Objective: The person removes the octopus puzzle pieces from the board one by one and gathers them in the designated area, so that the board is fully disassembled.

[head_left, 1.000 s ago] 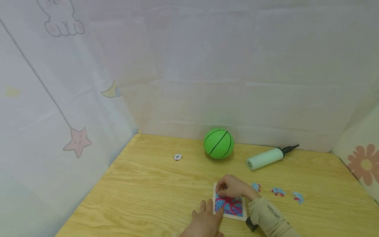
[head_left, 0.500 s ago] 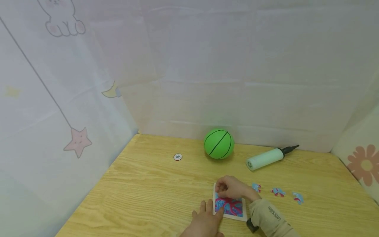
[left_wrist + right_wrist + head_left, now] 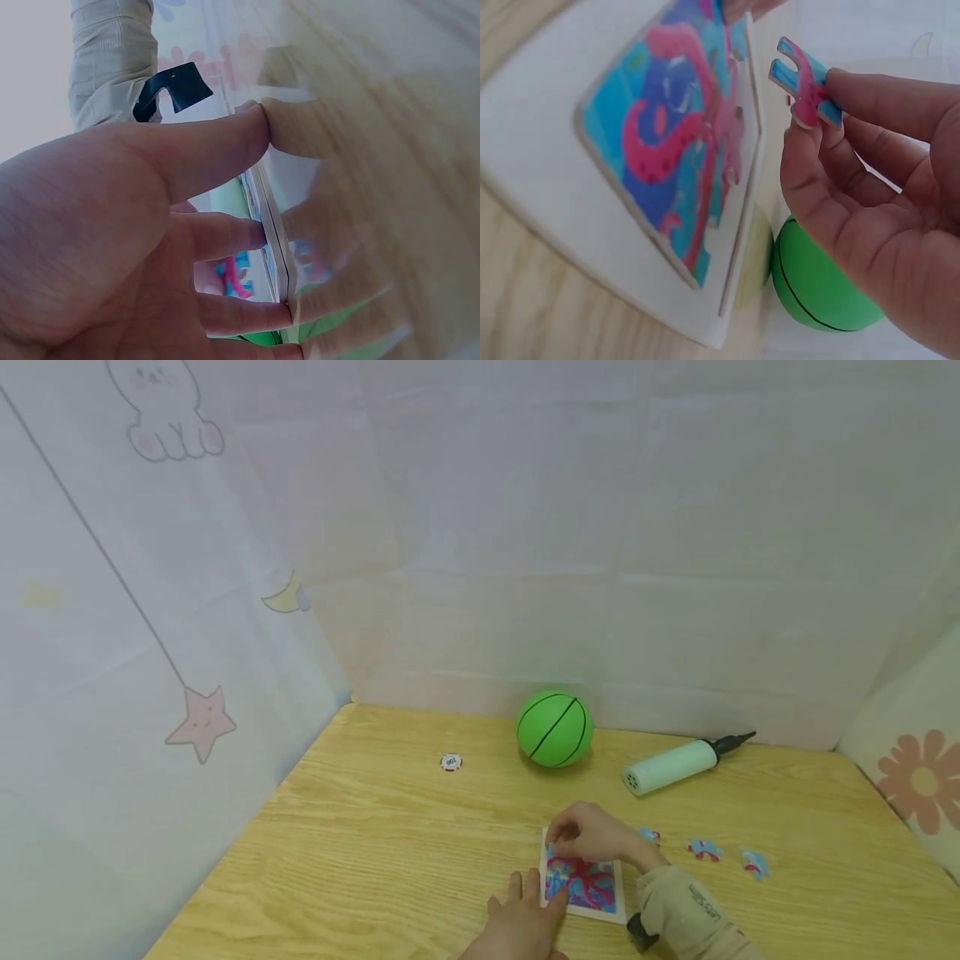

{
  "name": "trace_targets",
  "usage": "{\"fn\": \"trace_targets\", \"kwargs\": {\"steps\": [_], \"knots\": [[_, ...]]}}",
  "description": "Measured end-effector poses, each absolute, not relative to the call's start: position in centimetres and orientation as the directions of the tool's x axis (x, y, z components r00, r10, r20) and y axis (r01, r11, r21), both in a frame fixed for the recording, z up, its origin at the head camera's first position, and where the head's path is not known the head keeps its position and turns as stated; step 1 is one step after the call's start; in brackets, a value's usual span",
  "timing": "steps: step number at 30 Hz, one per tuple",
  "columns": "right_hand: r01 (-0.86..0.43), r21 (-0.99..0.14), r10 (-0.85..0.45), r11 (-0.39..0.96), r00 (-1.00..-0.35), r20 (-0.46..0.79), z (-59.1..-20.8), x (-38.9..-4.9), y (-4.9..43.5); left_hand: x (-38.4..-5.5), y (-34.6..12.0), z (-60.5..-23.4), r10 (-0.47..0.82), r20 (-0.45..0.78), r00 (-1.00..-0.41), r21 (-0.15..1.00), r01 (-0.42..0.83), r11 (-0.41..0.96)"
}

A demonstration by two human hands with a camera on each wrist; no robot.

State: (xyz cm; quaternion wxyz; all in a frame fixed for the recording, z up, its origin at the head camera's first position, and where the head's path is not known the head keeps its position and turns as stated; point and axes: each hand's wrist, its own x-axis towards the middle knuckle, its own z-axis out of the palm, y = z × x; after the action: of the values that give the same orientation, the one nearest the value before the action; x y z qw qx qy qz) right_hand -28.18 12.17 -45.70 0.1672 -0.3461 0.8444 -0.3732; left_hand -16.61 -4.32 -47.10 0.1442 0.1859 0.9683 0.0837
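Note:
A white-framed jigsaw puzzle board (image 3: 593,910) lies near the table's front, with a pink tentacled creature on blue filling much of it. My right hand (image 3: 885,172) pinches a pink-and-blue puzzle piece (image 3: 808,86) between thumb and fingertips; in the right wrist view the piece is apart from the board. In the head view the right hand hides the board's upper part. My left hand (image 3: 517,922) lies with straight, spread fingers at the board's left edge. The left wrist view shows its fingertips (image 3: 255,234) touching the table and the board's side.
Three loose puzzle pieces (image 3: 703,849) lie in a row right of the board. Behind stand a green ball (image 3: 555,728) and a pale green hand pump (image 3: 671,767) with a black nozzle. A poker chip (image 3: 451,762) lies to the left. Cloth walls border the table (image 3: 360,827).
The head view has tilted slightly, so the scene sits a little lower. Both hands stay almost where they were at the board.

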Motion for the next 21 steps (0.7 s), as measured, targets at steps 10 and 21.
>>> {"fn": "trace_targets", "kwargs": {"steps": [10,21], "knots": [[-0.315,-0.853,-0.687,0.415,-0.724,-0.067,-44.5,-28.3,14.5,-16.7,-4.1,-47.1,0.354,-0.267,-0.896,0.229,0.298,0.927],[-0.304,-0.83,-0.633,0.468,-0.77,-0.075,-43.5,-28.0,18.0,-17.0,-4.1,-47.3,0.347,-0.28,-0.895,0.239,0.285,0.928]]}}
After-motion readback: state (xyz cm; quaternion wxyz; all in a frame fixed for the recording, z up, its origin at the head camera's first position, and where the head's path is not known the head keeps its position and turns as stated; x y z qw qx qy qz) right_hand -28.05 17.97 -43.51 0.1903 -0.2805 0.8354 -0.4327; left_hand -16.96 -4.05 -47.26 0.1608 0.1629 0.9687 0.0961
